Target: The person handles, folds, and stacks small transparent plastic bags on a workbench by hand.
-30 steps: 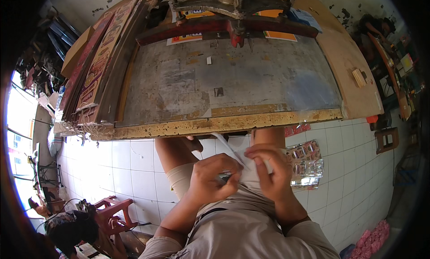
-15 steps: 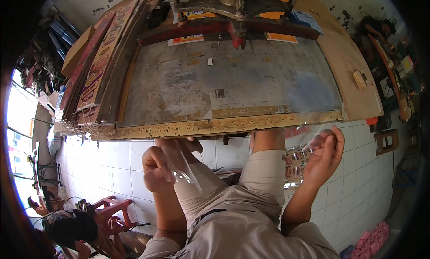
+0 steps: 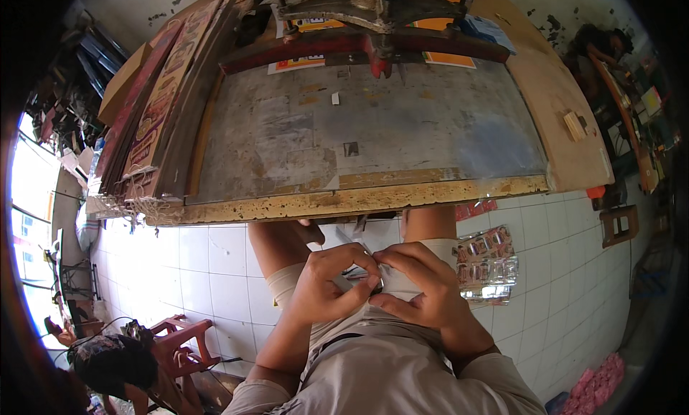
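Observation:
My left hand [image 3: 331, 282] and my right hand [image 3: 423, 282] have come together above my lap. Their thumbs and index fingers are pinched close to each other, fingertips nearly touching. Between the fingers shows a piece of clear plastic film [image 3: 352, 273], glossy and crumpled, mostly covered by the hands. How its edges are folded cannot be made out. Just beyond the hands stands the worktable's worn yellowish front edge [image 3: 344, 201].
A grey board [image 3: 287, 128] covers the tabletop under a heavy red-and-black metal press [image 3: 430, 43]. Long cardboard strips [image 3: 161, 99] are stacked at left. Shiny printed plastic packs [image 3: 488, 264] lie on the tiled floor at right. Another person [image 3: 118, 365] sits near a red stool [image 3: 183, 343].
Both hands have moved inward from wide apart to meet over my lap. The clear plastic that trailed from each hand is now largely hidden, and the floor packs are more exposed.

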Available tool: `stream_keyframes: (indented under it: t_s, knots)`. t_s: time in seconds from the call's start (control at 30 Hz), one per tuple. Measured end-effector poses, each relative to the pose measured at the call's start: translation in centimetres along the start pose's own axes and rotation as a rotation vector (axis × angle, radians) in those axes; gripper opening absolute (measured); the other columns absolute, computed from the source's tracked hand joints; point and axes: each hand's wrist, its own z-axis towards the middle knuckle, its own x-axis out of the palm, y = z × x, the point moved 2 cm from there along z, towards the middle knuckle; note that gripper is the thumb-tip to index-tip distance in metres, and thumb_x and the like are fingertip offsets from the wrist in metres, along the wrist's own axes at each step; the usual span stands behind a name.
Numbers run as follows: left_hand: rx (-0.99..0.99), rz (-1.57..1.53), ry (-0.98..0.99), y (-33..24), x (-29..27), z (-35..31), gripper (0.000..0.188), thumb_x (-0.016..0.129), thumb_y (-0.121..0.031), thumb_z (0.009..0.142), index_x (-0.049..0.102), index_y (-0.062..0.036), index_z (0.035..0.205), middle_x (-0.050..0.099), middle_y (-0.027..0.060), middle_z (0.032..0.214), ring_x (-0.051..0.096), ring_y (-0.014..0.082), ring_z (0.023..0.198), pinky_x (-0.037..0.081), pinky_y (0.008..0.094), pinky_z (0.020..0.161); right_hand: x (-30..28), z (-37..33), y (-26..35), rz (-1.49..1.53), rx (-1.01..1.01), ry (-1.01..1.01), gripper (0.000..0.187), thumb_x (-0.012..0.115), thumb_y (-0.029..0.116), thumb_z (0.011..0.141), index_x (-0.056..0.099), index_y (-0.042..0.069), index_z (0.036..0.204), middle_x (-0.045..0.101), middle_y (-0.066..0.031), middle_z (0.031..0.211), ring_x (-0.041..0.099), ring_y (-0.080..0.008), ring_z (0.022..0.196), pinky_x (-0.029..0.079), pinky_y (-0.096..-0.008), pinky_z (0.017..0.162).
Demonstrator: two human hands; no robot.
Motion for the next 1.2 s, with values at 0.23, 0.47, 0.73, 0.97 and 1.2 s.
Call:
stream_keyframes:
  t_s: [0.23,0.47,0.73,0.97,1.2]
  knots:
    - [0.106,0.073,-0.005,0.1,0.1,-0.1,0.009,0.069,0.003,0.078,0.068,0.0011,0.086,0.071,0.0108,0.082,0.070,0.0237,0.075,0.057,0.0321,0.072,0.2,-0.3,-1.4,0.153,0.084,-0.041,0.029,0.074,0.001,0.088,0.069,-0.004,0.116,0.068,-0.0151,0.106,0.071,-0.0240,0.095,0.058,-0.0327,0.078]
    - [0.184,-0.437,-0.103,2.5,-2.2,-1.8,0.009,0.071,-0.009,0.085,0.065,-0.0034,0.080,0.069,0.0089,0.073,0.069,0.0225,0.068,0.058,0.0342,0.074,-1.9,-1.1,-3.3,0.441,0.241,-0.447,0.010,0.062,0.002,0.099,0.067,-0.004,0.105,0.068,-0.0122,0.096,0.070,-0.0215,0.071,0.056,-0.0327,0.063]
    - [0.402,-0.763,-0.284,2.1,-6.2,-1.1,0.029,0.071,-0.023,0.092,0.050,-0.0085,0.077,0.057,0.0081,0.066,0.052,0.0195,0.050,0.051,0.0356,0.056,-13.4,1.1,-9.1,0.245,0.240,-0.938,0.024,0.064,0.013,0.102,0.065,-0.005,0.118,0.070,-0.0112,0.102,0.071,-0.0193,0.082,0.055,-0.0302,0.070]
    - [0.263,-0.621,-0.287,3.0,-6.2,-3.0,0.029,0.079,-0.019,0.089,0.054,-0.0072,0.079,0.059,0.0073,0.071,0.062,0.0198,0.055,0.055,0.0338,0.058,-18.7,1.2,-12.6,-0.467,0.410,-0.875,0.031,0.065,0.015,0.101,0.064,0.003,0.130,0.067,-0.0133,0.119,0.069,-0.0225,0.103,0.054,-0.0340,0.083]
    - [0.077,-0.636,-0.175,1.5,-3.5,-2.2,0.014,0.072,0.007,0.080,0.062,0.0003,0.086,0.067,0.0112,0.082,0.071,0.0252,0.079,0.056,0.0329,0.081,-13.6,-0.1,-6.3,-0.800,0.050,-0.816,0.033,0.071,0.013,0.094,0.066,0.001,0.124,0.067,-0.0143,0.124,0.066,-0.0277,0.110,0.052,-0.0383,0.094]
